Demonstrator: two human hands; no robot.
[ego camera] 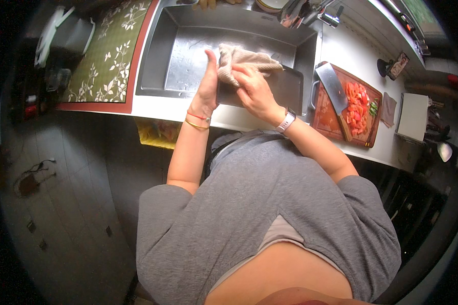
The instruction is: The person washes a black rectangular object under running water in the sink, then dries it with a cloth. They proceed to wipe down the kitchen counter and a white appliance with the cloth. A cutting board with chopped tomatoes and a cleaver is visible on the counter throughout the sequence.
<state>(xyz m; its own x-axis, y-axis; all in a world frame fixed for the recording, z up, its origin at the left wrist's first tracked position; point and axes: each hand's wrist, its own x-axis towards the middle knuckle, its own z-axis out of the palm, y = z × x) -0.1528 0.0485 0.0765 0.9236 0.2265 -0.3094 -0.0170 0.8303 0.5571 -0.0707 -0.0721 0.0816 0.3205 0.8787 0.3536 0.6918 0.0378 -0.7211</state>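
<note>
My right hand (253,89) grips a beige knit cloth (248,59) and presses it against a dark rectangular tray or board (280,89) over the front right of the steel sink (191,45). At that panel's left edge is my left hand (207,85), its thumb pointing up and its fingers hidden behind the panel. It appears to hold the panel from the side. Water drops wet the sink floor beyond. To the right, a cleaver (334,85) lies on a wooden cutting board (328,120) beside diced tomato (355,106) and a little chopped green vegetable (373,108).
A faucet (330,17) and a bowl (271,4) stand at the sink's far side. On the left, a green leaf-patterned mat (99,72) with a red border covers the counter. A folded cloth (388,109) and a white box (413,116) lie right of the cutting board.
</note>
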